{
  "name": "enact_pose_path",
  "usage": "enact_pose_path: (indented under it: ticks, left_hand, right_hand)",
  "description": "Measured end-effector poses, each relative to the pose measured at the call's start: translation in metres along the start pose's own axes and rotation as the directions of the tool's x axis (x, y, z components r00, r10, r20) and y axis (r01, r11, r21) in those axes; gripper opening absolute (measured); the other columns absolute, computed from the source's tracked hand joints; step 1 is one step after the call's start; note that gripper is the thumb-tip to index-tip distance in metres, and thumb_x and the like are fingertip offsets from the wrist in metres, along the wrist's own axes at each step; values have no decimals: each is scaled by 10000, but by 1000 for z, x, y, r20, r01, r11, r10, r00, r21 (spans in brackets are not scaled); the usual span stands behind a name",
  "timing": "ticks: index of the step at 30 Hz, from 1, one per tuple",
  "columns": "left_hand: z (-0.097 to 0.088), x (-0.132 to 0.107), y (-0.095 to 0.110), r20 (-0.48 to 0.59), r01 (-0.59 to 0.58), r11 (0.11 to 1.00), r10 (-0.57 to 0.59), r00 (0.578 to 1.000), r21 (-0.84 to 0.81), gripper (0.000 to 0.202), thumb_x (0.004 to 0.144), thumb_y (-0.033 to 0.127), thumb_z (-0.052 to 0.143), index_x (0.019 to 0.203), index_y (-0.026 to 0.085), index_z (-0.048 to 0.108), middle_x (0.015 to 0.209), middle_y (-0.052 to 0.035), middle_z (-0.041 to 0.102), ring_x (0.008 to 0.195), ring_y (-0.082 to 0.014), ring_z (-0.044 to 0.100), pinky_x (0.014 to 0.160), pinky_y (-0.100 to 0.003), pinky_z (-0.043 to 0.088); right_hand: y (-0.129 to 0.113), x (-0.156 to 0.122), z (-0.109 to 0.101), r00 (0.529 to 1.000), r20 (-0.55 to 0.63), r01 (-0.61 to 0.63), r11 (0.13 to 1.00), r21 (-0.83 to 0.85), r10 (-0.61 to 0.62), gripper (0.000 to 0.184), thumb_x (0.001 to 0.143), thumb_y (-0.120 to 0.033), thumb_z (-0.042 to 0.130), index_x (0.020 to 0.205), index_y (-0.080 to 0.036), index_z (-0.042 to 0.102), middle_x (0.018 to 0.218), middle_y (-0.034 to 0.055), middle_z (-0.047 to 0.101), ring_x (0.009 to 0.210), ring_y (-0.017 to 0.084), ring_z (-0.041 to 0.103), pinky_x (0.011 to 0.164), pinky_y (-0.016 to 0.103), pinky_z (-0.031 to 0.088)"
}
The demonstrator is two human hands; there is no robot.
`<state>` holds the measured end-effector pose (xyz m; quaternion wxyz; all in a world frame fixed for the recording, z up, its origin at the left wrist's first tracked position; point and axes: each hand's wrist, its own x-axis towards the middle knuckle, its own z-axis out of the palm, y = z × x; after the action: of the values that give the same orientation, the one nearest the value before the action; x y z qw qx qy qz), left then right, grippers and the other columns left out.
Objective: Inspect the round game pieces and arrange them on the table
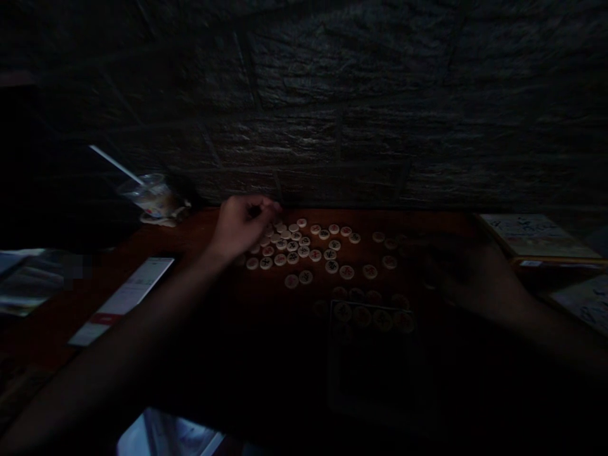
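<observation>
Many round Chinese chess pieces [293,258] with red or dark characters lie loose on the brown table; a few near my left hand show plain faces. My left hand [240,223] is at the back left of the group, thumb and fingers curled together in a pinch. Whatever it grips, if anything, is hidden. In deep shadow at the right, my right hand [468,278] is close to the rightmost pieces, its fingers too dark to read. Nearer to me, a dark box [331,373] holds a row of pieces [362,317] along its far side.
A plastic cup [154,196] with a straw stands at the back left. A lit phone [126,299] lies left of my forearm. Flat boxes [539,235] are at the right. The brick wall [304,107] borders the table's back. Something pale [166,437] shows at the bottom.
</observation>
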<state>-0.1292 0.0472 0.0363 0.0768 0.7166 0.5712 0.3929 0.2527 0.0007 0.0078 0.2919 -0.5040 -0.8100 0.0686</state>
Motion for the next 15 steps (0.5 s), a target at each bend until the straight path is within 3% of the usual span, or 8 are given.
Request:
enact_pose_path:
  ticks: [4, 6, 10, 15]
  left_hand:
    - [-2, 11, -27, 19, 44, 999, -44, 999, -5, 201, 850, 324, 682, 899, 168, 797, 893, -60, 814, 787, -198, 729, 707, -278, 525]
    - [-3, 14, -35, 103, 56, 998, -52, 993, -35, 186, 813, 325, 713, 880, 174, 799, 868, -59, 815, 764, -198, 737, 681, -275, 541]
    - [-10, 16, -40, 301, 86, 989, -47, 953, -118, 188, 758, 305, 754, 887, 173, 794, 834, -61, 815, 708, -188, 743, 626, -270, 562]
    - [-14, 17, -43, 371, 114, 983, -53, 927, -144, 186, 726, 256, 761, 884, 162, 784, 837, -70, 814, 707, -187, 748, 641, -282, 580]
  right_hand:
    - [0, 0, 0, 1000, -18, -3, 1000, 14, 4, 342, 942, -321, 528, 1078, -165, 800, 1017, 136, 824, 749, 253, 793, 679, 362, 650]
    - [2, 1, 0, 999, -41, 22, 1000, -1, -22, 344, 924, -325, 535, 1066, -170, 808, 1000, 135, 827, 766, 269, 800, 670, 366, 656]
    - [5, 1, 1, 995, -66, 67, 997, -25, -69, 326, 896, -302, 552, 1051, -203, 821, 1023, 123, 829, 807, 283, 808, 666, 362, 663]
    - [10, 2, 2, 994, -89, 60, 997, -43, -63, 299, 868, -304, 578, 1037, -235, 815, 1027, 128, 826, 829, 317, 800, 669, 410, 661]
